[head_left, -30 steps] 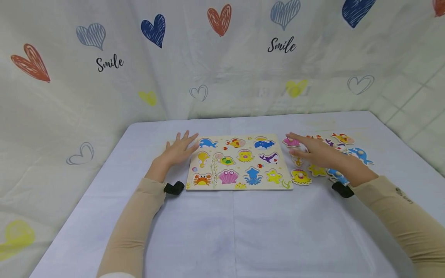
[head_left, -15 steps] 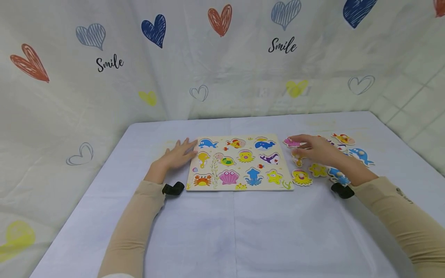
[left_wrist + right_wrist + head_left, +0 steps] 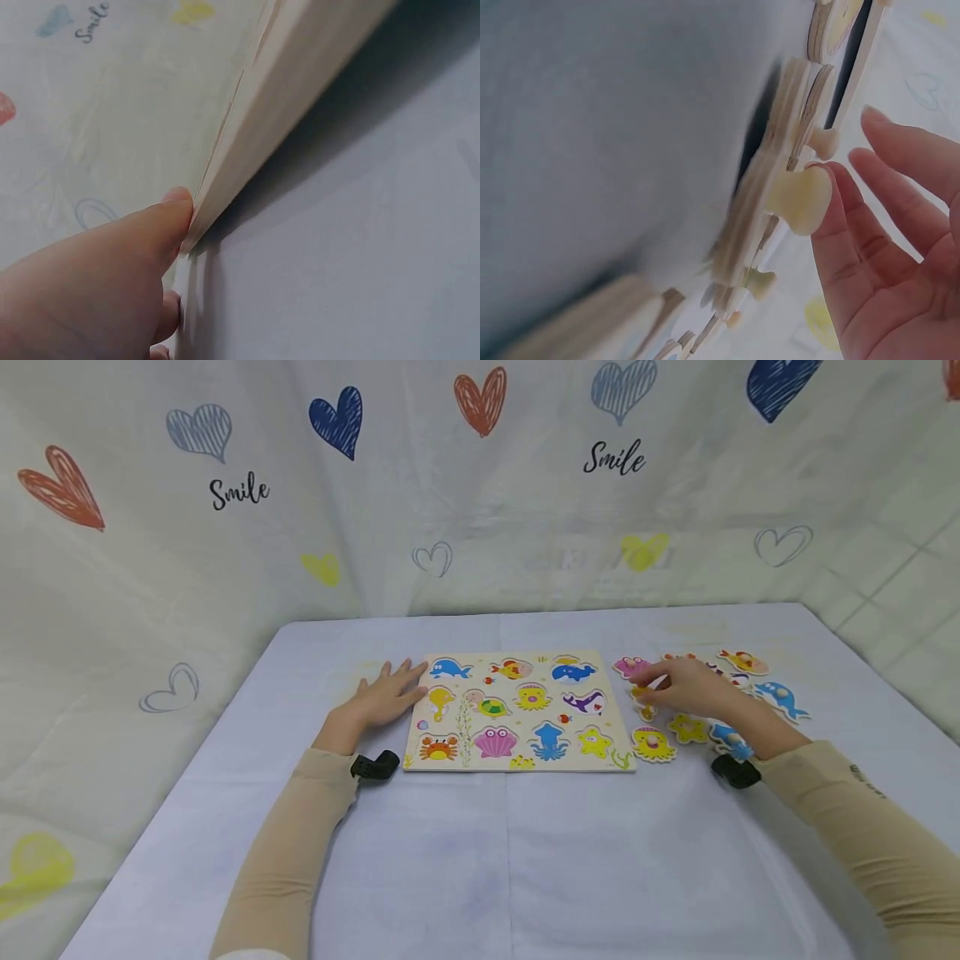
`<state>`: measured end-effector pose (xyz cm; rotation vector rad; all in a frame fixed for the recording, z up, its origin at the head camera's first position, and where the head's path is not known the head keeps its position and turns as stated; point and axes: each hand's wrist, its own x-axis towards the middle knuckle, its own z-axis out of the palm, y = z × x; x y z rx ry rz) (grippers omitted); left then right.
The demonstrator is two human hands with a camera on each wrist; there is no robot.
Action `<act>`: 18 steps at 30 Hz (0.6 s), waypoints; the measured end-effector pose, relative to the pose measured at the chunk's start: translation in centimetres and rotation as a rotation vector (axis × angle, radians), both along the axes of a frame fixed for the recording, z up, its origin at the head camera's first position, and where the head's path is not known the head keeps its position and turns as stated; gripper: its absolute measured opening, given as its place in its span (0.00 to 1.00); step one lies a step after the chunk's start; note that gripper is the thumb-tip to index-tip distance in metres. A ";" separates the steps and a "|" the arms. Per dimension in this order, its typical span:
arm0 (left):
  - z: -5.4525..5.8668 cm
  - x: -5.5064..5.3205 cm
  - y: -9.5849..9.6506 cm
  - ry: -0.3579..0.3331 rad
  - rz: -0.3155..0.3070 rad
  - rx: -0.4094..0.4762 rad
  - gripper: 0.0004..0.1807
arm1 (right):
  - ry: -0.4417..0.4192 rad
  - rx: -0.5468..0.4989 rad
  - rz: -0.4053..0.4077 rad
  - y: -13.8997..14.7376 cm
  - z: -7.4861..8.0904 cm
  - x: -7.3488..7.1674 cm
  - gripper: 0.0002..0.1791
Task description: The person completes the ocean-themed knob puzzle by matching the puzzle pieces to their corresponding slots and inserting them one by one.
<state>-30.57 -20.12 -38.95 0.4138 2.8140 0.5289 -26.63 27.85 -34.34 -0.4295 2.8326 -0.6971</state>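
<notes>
A wooden sea-animal puzzle board lies flat on the table, with pictured shapes across it. My left hand rests at its left edge with fingers spread; in the left wrist view the thumb touches the board's side. Over the loose puzzle pieces at right is my right hand, fingers bent, partly covering the yellow seahorse piece. A pink shell piece sits just beyond the fingertips. In the right wrist view, thumb and fingers stand apart near a wooden knob, holding nothing.
Around the right hand lie a yellow octopus piece, a yellow starfish piece, a blue whale piece and a fish piece. A white cloth covers the table. A curtain with printed hearts hangs behind.
My right hand has lowered toward the seahorse piece, its fingers bending more. The left hand has slid slightly down along the board's left edge. The pieces look unmoved.
</notes>
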 end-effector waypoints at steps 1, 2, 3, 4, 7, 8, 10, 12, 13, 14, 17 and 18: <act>0.0 0.0 0.0 0.000 0.001 0.000 0.37 | -0.002 0.000 0.001 0.0 -0.1 0.0 0.20; 0.0 0.0 0.0 -0.001 0.002 0.000 0.37 | -0.005 0.003 -0.001 0.0 -0.1 -0.1 0.20; 0.0 0.0 0.0 -0.002 0.003 0.000 0.37 | -0.008 0.003 -0.002 0.0 -0.1 -0.1 0.20; -0.1 0.0 -0.1 -0.002 0.003 0.000 0.37 | -0.010 0.008 -0.002 0.0 -0.1 -0.2 0.20; -0.2 -0.1 -0.1 -0.003 0.001 0.002 0.37 | -0.027 0.019 -0.005 0.0 -0.1 -0.2 0.20; -0.2 -0.1 -0.1 -0.004 0.001 0.002 0.37 | -0.034 0.021 -0.005 0.0 -0.1 -0.2 0.20; -0.2 -0.1 -0.1 -0.005 0.001 0.002 0.37 | -0.044 0.025 -0.002 0.1 -0.1 -0.2 0.19; -0.2 -0.1 -0.1 -0.006 0.000 -0.002 0.37 | -0.054 0.023 -0.004 0.1 -0.1 -0.2 0.19; -0.2 -0.1 0.0 -0.007 -0.001 -0.003 0.37 | -0.061 0.020 -0.007 0.2 -0.2 -0.2 0.18; -0.1 -0.1 0.0 -0.007 -0.001 -0.005 0.37 | -0.066 0.019 -0.010 0.2 -0.2 -0.2 0.18; -0.1 -0.1 0.0 -0.009 0.000 -0.003 0.37 | -0.082 0.016 -0.022 0.3 -0.3 -0.4 0.17; -0.1 0.0 0.0 -0.009 0.000 -0.001 0.37 | -0.085 0.016 -0.024 0.4 -0.4 -0.5 0.17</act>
